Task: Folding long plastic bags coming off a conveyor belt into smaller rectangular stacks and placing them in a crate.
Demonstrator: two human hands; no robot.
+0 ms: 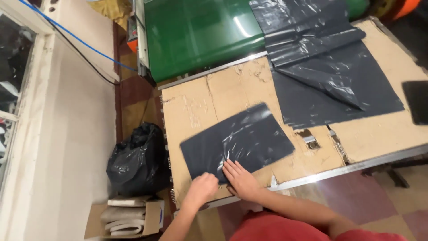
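flat bag (240,140): dark grey plastic mailer, rectangular, near table edge
bag stack (330,85): same grey plastic, spread across table's far right
floor box (122,218): open brown carton, pale folded pieces inside
sack (136,160): black, bulging, above carton

A cream wall (67,134) with a window (13,89) stands left of the cardboard-topped desk (200,102); a full black bag (136,158) sits on the chequered floor (356,196).

Small packing workshop: cardboard-topped worktable (196,107), green conveyor belt (200,31) at its far edge, stacked grey poly bags (321,85).
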